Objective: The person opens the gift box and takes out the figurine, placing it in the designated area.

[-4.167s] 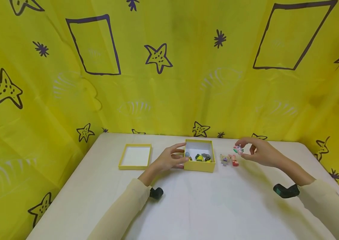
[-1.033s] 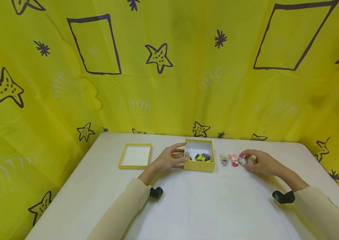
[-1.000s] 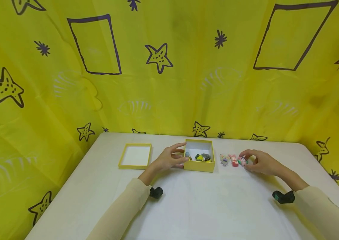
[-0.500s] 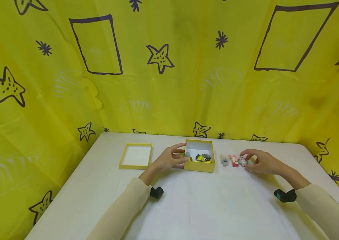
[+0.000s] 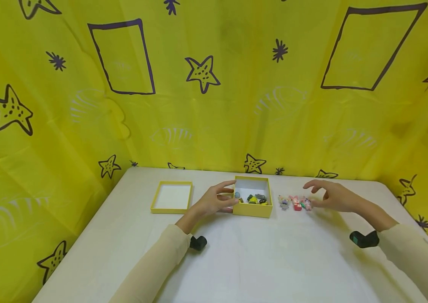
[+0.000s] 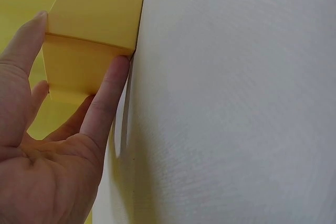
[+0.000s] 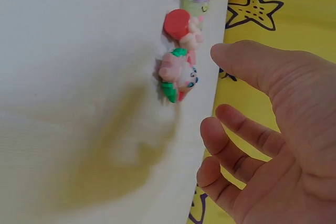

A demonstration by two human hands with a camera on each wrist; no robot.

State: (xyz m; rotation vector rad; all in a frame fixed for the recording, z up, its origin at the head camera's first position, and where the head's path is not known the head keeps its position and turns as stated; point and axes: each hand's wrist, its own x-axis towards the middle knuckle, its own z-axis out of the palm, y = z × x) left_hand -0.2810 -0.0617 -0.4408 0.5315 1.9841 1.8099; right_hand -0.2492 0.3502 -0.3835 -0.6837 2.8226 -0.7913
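Against the left wall of a yellow box (image 5: 252, 210), my left hand (image 5: 214, 199) rests with spread, nearly straight fingertips. In the left wrist view, fingers (image 6: 107, 93) touch the yellow wall and its lower corner. Inside the box lie several small toys (image 5: 253, 199) in grey, yellow and black. To its right, three toy figures form a row: a pale green-purple one (image 5: 283, 203), a pink one with a red base (image 5: 296, 203), and a pink one with green parts (image 7: 176, 72). My right hand (image 5: 334, 197) hovers by the last figure, fingers apart, holding nothing.
A shallow yellow-rimmed lid (image 5: 172, 198), white inside, lies left of the box. Everything rests on a white table (image 5: 267, 256). Behind hangs a yellow curtain (image 5: 236, 118) with dark star drawings.
My right hand lowered the pink figure with green parts to the row's right end. It has let go and lifted slightly away. The left hand stays at the box.
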